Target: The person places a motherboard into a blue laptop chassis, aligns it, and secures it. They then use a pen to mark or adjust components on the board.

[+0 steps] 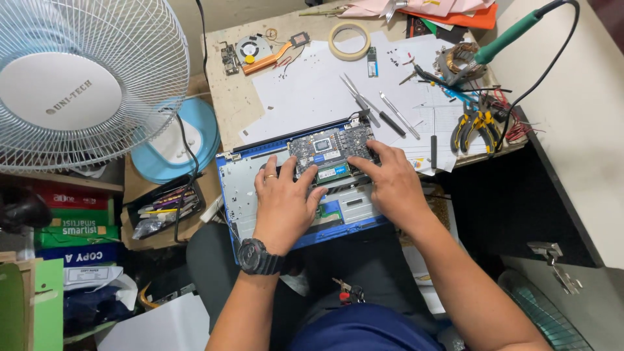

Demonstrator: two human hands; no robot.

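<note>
A green memory stick (333, 172) is seen lying flat at the near edge of a dark board (331, 148), inside an opened blue laptop shell (237, 188); its long axis runs left to right across the view. The left hand (281, 203) is spread palm-down over the shell, its fingers (288, 170) reaching up to the stick's left end and touching the board there. The right hand (392, 182) is laid from the other side, its fingers (365, 166) pressed at the stick's right end. Nothing is gripped by either hand: both are flat and part-splayed, and the stick sits between the two sets of fingertips, about equally near each. A black watch (258, 255) is worn on the left wrist. The shell is propped half on the lap, half on a cluttered worktop (229, 104) covered with white paper (305, 91). Beyond the board, tweezers (356, 94), a tape roll (349, 40), a small cooling fan (249, 48), yellow-handled pliers (478, 125) and a green soldering iron (510, 37) are scattered. A white standing fan (71, 81) is placed at far left, above stacked boxes (71, 224).
</note>
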